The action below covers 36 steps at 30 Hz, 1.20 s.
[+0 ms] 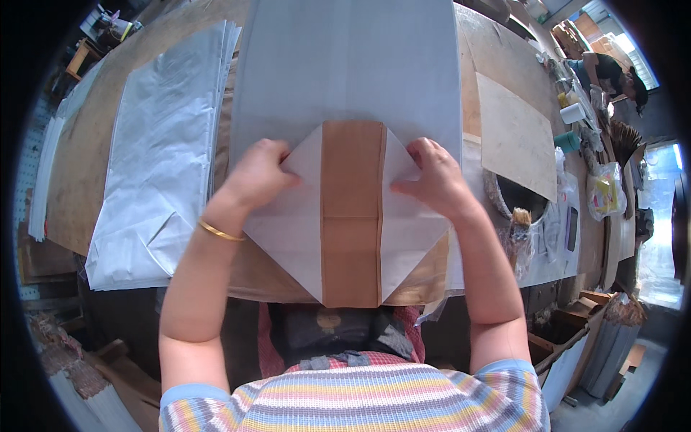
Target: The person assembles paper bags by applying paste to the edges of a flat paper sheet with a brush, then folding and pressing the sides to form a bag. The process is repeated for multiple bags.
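Brown paper strip runs straight up the middle of the folded end before you, with a white flap on each side of it. That folded end sits at the centre of your view, its tip pointing to 6 o'clock, and the big greyish-white sack stretches away from it to 12.

Your left hand is at the fold's 10 o'clock, fingers curled, thumb out over the white paper. Your right hand mirrors it at 2 o'clock, fingers bent along the slanting edge and thumb turned inward. Both are a little blurred, so I can't tell whether either one really pinches the paper.

A gold bracelet circles your left wrist. Between 9 and 10 o'clock lies a pile of white sacks. A brush rests at 3, a cream sheet lies at 2, and well beyond it another person leans over.
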### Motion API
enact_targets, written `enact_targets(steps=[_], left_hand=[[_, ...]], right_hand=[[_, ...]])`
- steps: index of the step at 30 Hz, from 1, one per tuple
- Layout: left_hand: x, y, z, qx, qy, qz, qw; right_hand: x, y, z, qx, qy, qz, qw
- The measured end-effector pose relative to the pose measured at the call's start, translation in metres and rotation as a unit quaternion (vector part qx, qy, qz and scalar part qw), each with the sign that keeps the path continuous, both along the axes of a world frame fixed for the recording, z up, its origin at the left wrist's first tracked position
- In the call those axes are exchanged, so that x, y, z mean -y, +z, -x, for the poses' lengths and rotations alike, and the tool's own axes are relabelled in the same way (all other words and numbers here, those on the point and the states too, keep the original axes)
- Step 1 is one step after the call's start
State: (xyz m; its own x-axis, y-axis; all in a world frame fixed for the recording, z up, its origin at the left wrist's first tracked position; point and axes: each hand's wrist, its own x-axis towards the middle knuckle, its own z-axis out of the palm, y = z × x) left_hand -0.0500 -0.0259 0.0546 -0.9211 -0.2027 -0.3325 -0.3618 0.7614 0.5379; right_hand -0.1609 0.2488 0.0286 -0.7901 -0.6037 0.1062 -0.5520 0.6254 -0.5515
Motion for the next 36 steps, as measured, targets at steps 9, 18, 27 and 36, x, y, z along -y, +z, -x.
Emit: enact_targets(steps=[9,18,27,36], left_hand=[[0.013,-0.016,-0.03,-0.124,-0.194,0.252,0.94],[-0.057,-0.046,-0.065,-0.159,-0.273,0.197,0.928],[-0.01,-0.067,-0.097,-0.188,-0.151,0.181,0.954],[-0.005,-0.04,-0.05,-0.298,-0.023,-0.061,0.952]], right_hand=[[-0.02,0.021,0.012,-0.213,0.301,-0.166,0.914],[0.013,-0.002,-0.074,-0.106,0.265,-0.159,0.945],[-0.034,-0.031,-0.079,-0.1,0.054,-0.122,0.986],[-0.014,-0.029,-0.029,0.063,-0.029,0.262,0.963]])
